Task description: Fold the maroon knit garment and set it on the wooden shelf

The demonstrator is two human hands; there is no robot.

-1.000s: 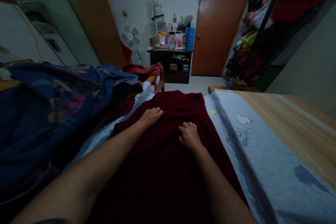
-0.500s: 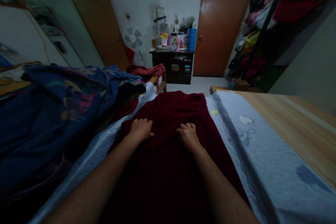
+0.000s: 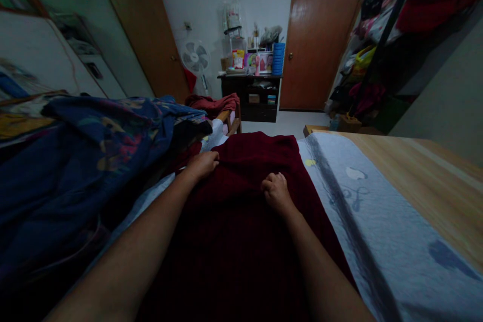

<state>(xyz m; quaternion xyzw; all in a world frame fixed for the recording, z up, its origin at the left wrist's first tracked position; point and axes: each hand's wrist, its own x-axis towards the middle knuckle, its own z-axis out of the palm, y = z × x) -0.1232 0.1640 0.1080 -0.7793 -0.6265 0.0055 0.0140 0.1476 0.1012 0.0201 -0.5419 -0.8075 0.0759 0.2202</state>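
Note:
A dark red cloth (image 3: 241, 241) lies spread lengthwise over the bed, its far edge near the bed's end; what kind of garment or cloth it is I cannot tell. My left hand (image 3: 204, 164) is closed on its left side, pulling up a fold that runs rightward from the fingers. On the right part of the cloth, my right hand (image 3: 278, 192) has curled fingers gripping the fabric. Beneath lies a pale blue-grey quilted sheet (image 3: 377, 201) with a dark stripe and printed shapes.
Blue flowered bedding (image 3: 113, 141) is heaped along the left. A reddish cloth (image 3: 215, 104) hangs over a wooden frame past the bed's end. A bare wooden board (image 3: 426, 171) shows at right. Beyond stand a fan (image 3: 195, 56), a dark cabinet (image 3: 260, 113) and a clothes rack (image 3: 377, 40).
My left hand has moved forward and closed on the cloth's left side, raising a fold. My right hand has shifted slightly to the right. The far part of the cloth shows new creases.

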